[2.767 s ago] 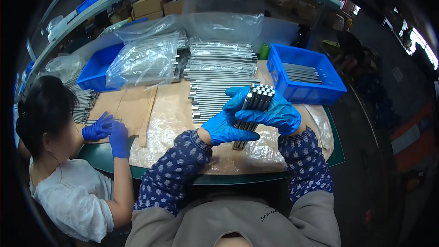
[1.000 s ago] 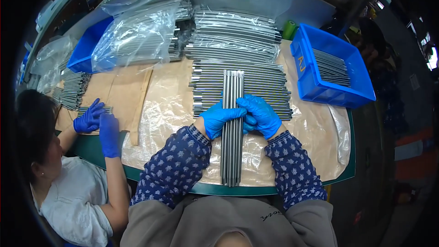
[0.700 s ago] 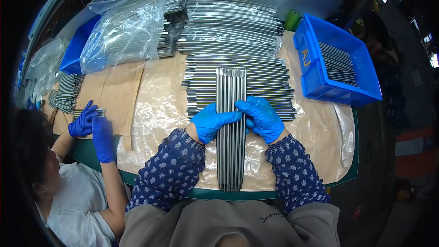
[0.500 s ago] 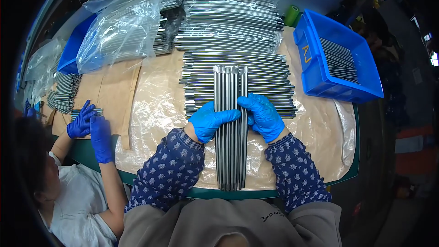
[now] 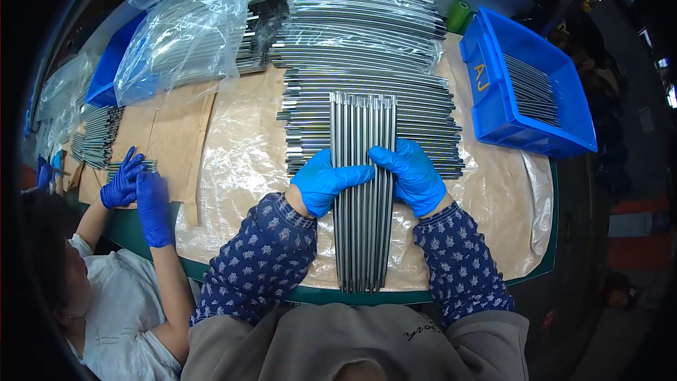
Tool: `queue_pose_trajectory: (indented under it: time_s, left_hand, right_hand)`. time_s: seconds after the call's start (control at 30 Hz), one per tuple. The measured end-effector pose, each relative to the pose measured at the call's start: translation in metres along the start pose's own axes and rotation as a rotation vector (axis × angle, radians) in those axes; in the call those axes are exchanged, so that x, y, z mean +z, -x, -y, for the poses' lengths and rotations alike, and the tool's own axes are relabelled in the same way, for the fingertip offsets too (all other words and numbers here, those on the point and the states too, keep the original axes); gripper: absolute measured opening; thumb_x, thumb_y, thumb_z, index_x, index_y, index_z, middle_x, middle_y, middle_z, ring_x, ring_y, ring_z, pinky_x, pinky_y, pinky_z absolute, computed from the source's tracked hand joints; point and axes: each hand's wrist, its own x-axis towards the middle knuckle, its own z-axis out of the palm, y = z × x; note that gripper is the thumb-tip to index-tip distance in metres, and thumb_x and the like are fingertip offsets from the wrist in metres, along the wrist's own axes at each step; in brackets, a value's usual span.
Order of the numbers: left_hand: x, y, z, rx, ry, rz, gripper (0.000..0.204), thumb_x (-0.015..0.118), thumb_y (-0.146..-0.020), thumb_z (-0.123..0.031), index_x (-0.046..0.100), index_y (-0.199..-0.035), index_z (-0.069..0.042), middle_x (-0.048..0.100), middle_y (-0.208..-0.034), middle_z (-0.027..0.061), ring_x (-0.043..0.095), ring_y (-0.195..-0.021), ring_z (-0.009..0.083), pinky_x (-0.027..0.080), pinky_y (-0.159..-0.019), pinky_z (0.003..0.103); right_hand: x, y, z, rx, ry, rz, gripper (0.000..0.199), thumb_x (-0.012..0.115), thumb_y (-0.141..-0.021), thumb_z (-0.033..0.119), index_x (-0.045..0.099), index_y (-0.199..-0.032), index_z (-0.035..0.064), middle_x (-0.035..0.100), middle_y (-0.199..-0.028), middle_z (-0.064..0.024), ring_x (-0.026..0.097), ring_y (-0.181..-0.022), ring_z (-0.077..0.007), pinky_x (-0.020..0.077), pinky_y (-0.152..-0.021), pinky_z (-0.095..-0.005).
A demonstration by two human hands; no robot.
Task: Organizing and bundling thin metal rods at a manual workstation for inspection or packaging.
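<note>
Between my two blue-gloved hands is a bundle of slim metal rods (image 5: 361, 240), held lengthwise toward me with the far ends nearly level. My left hand (image 5: 324, 182) is closed on the left side of the bundle, its thumb lying across the front. On the right side my right hand (image 5: 412, 175) grips it the same way, thumb on top; its fingers behind the rods are hidden. Just beyond the bundle, a wide layer of rods (image 5: 303, 116) lies crosswise on the table. More crosswise rods (image 5: 360, 10) lie farther back under clear plastic film.
A blue bin (image 5: 493, 109) holding rods stands at the right, with a green roll (image 5: 458, 15) beside it. Plastic-covered rods (image 5: 183, 46) are piled at the back left. At the left, a co-worker's gloved hands (image 5: 144, 190) handle short rods on brown paper (image 5: 166, 134).
The bundle has spread wider to the right, with more rods showing side by side. My right hand has shifted slightly right. The whole view has moved a little.
</note>
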Motion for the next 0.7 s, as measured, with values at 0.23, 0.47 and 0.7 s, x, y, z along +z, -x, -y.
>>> queue_pose_trajectory:
  time_s: [0.23, 0.47, 0.7]
  left_hand:
    - [0.000, 0.001, -0.001, -0.001, 0.008, -0.027, 0.034, 0.065, -0.073, -0.006, 0.054, -0.105, -0.003, 0.062, -0.092, 0.0093, 0.061, -0.079, 0.0175, 0.051, -0.071, 0.029]
    - [0.000, -0.001, 0.000, 0.027, 0.003, 0.012, 0.034, 0.069, -0.071, -0.013, 0.056, -0.102, -0.002, 0.063, -0.089, 0.0097, 0.062, -0.077, 0.0176, 0.051, -0.069, 0.027]
    - [0.005, 0.001, -0.003, 0.016, -0.034, -0.029, 0.032, 0.067, -0.072, -0.010, 0.057, -0.101, -0.002, 0.063, -0.089, 0.0095, 0.062, -0.076, 0.0169, 0.052, -0.067, 0.027]
  right_hand:
    - [0.002, 0.001, -0.001, -0.037, 0.011, -0.084, 0.022, 0.062, -0.078, 0.011, 0.058, -0.097, 0.0009, 0.063, -0.087, -0.0096, 0.062, -0.072, -0.0158, 0.0527, -0.064, -0.0251]
    - [-0.009, 0.002, 0.004, 0.055, -0.068, -0.043, 0.020, 0.057, -0.078, 0.016, 0.060, -0.091, 0.0013, 0.063, -0.079, -0.0090, 0.062, -0.067, -0.0154, 0.0539, -0.057, -0.0249]
    - [-0.013, 0.004, 0.003, 0.104, -0.197, -0.128, 0.020, 0.053, -0.079, 0.018, 0.060, -0.087, 0.0015, 0.062, -0.073, -0.0089, 0.062, -0.061, -0.0161, 0.0540, -0.053, -0.0258]
